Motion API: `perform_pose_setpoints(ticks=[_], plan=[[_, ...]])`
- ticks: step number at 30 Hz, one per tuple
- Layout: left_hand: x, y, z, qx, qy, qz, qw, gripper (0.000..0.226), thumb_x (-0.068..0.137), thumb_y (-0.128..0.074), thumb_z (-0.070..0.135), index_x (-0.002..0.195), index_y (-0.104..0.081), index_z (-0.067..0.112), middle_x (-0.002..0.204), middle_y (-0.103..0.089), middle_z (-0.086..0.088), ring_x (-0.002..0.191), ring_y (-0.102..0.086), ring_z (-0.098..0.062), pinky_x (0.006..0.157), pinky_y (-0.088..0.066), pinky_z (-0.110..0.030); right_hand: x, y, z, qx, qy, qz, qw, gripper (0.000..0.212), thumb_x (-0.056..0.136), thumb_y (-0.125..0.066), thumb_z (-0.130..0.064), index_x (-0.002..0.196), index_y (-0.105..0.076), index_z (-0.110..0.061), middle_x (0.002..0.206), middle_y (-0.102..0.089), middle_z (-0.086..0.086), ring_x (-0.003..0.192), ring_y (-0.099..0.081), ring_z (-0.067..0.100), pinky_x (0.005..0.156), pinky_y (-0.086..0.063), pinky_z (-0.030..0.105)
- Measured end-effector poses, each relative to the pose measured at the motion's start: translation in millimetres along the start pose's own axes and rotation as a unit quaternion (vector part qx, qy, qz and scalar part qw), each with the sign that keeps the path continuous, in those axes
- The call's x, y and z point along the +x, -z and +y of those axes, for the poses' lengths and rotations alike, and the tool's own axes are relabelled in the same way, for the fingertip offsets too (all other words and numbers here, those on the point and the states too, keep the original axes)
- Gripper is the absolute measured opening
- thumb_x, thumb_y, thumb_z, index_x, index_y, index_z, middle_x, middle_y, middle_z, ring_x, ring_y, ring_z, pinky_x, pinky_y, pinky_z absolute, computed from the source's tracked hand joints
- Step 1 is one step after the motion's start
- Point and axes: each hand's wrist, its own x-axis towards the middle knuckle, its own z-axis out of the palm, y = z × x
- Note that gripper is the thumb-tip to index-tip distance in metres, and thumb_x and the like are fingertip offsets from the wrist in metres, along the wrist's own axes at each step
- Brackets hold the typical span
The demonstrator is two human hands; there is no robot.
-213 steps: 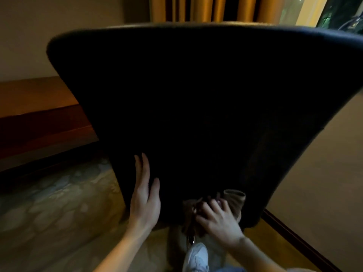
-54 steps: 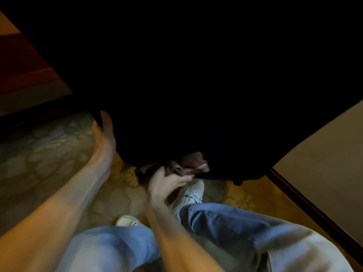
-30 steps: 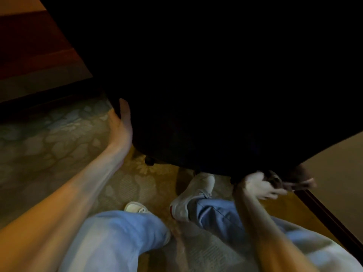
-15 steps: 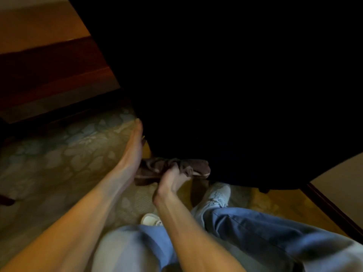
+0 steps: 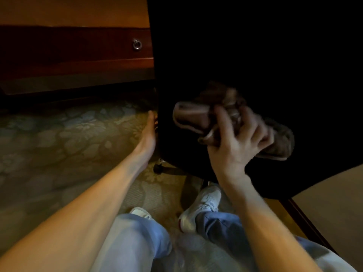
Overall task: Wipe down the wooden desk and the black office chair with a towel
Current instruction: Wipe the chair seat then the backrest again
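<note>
Fingers of the right hand curl around the brown towel (bunched) against the black chair, centre-right; left hand, fingers straight together, touches its edge.

We see the black office chair filling the upper right, its dark back turned toward us and so shadowed that no detail shows; a caster peeks out beneath its lower edge. Against that back lies the brown towel, bunched and creased, a paler hem curling at its left, gripped in our right hand. The wooden desk stands left of the chair, reddish-brown, with a lighter top and a drawer front bearing a metal ring pull.
</note>
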Motion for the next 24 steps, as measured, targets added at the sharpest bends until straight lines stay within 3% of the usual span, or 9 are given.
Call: perform_pose_setpoints(ticks=[3, 6, 9, 13, 15, 18, 20, 22, 24], plan=[[11, 4, -4, -0.011, 0.007, 0.026, 1.000, 0.055, 0.108, -0.018, 0.056, 0.114, -0.068, 0.035, 0.106, -0.076, 0.016, 0.100, -0.067, 0.006, 0.091, -0.045, -0.021, -86, -32, -5, -0.019, 0.083, -0.190, 0.978, 0.048, 0.084, -0.067, -0.028, 0.131, -0.057, -0.033, 0.136, -0.043, 0.011, 0.114, -0.044, 0.033, 0.094, -0.035, 0.049], [20, 6, -17, -0.021, -0.008, 0.056, 0.998, 0.048, 0.109, -0.021, 0.051, 0.110, -0.067, 0.034, 0.099, -0.074, 0.019, 0.091, -0.066, 0.010, 0.079, -0.044, -0.012, -176, -54, -7, -0.013, 0.182, -0.444, 0.877, 0.075, 0.049, -0.097, -0.026, 0.120, -0.073, -0.030, 0.134, -0.047, 0.011, 0.114, -0.048, 0.031, 0.085, -0.058, 0.046], [19, 12, -29, -0.038, -0.009, 0.031, 0.999, 0.047, 0.109, -0.019, 0.048, 0.120, -0.063, 0.034, 0.108, -0.072, 0.018, 0.096, -0.064, 0.012, 0.074, -0.044, -0.003, -188, -58, -16, -0.013, 0.155, -0.560, 0.814, 0.086, 0.033, -0.102, -0.022, 0.115, -0.077, -0.027, 0.128, -0.066, 0.012, 0.118, -0.056, 0.034, 0.082, -0.061, 0.046], [21, 22, -21, -0.038, -0.011, 0.004, 0.999, 0.054, 0.106, -0.017, 0.057, 0.120, -0.065, 0.035, 0.105, -0.074, 0.022, 0.100, -0.066, 0.008, 0.084, -0.047, -0.014, -149, -49, -26, -0.002, 0.238, -0.543, 0.805, 0.068, 0.053, -0.098, -0.032, 0.116, -0.075, -0.027, 0.126, -0.064, 0.012, 0.115, -0.059, 0.037, 0.085, -0.056, 0.059], [26, 29, -16, -0.052, 0.006, -0.013, 0.999, 0.064, 0.104, -0.015, 0.063, 0.115, -0.068, 0.030, 0.105, -0.076, 0.014, 0.104, -0.067, -0.001, 0.103, -0.043, -0.029, -114, -41, -37, 0.077, 0.300, -0.413, 0.857, 0.039, 0.078, -0.083, -0.030, 0.116, -0.072, -0.025, 0.126, -0.062, 0.010, 0.115, -0.056, 0.035, 0.095, -0.043, 0.060], [29, 36, -3, -0.050, 0.039, -0.038, 0.997, 0.079, 0.099, -0.010, 0.073, 0.112, -0.069, 0.021, 0.107, -0.078, 0.003, 0.107, -0.069, -0.008, 0.102, -0.042, -0.032, -55, -44, -72, 0.115, 0.355, -0.271, 0.887, 0.018, 0.096, -0.057, -0.019, 0.108, -0.071, -0.023, 0.122, -0.067, 0.009, 0.117, -0.061, 0.034, 0.102, -0.034, 0.055], [29, 38, 1, -0.042, 0.039, -0.059, 0.997, 0.089, 0.095, -0.008, 0.077, 0.118, -0.068, 0.017, 0.110, -0.077, 0.000, 0.104, -0.071, -0.008, 0.095, -0.044, -0.029, -47, -69, -84, 0.018, 0.419, -0.315, 0.852, 0.020, 0.090, -0.066, -0.030, 0.108, -0.074, -0.029, 0.127, -0.067, 0.004, 0.125, -0.059, 0.029, 0.109, -0.031, 0.054], [28, 37, -3, -0.053, 0.035, -0.075, 0.995, 0.091, 0.095, -0.003, 0.075, 0.126, -0.065, 0.016, 0.114, -0.076, 0.003, 0.106, -0.070, -0.003, 0.089, -0.045, -0.023, -54, -87, -80, -0.113, 0.479, -0.408, 0.769, 0.037, 0.078, -0.072, -0.044, 0.115, -0.075, -0.041, 0.136, -0.066, -0.005, 0.131, -0.058, 0.020, 0.113, -0.032, 0.047], [21, 37, -9, -0.067, 0.034, -0.080, 0.994, 0.089, 0.095, -0.001, 0.072, 0.137, -0.059, 0.019, 0.125, -0.071, 0.009, 0.114, -0.064, 0.004, 0.090, -0.046, -0.013, -75, -98, -75, -0.146, 0.532, -0.423, 0.719, 0.050, 0.089, -0.047, -0.029, 0.135, -0.066, -0.036, 0.147, -0.058, 0.000, 0.139, -0.051, 0.022, 0.117, -0.031, 0.045]])
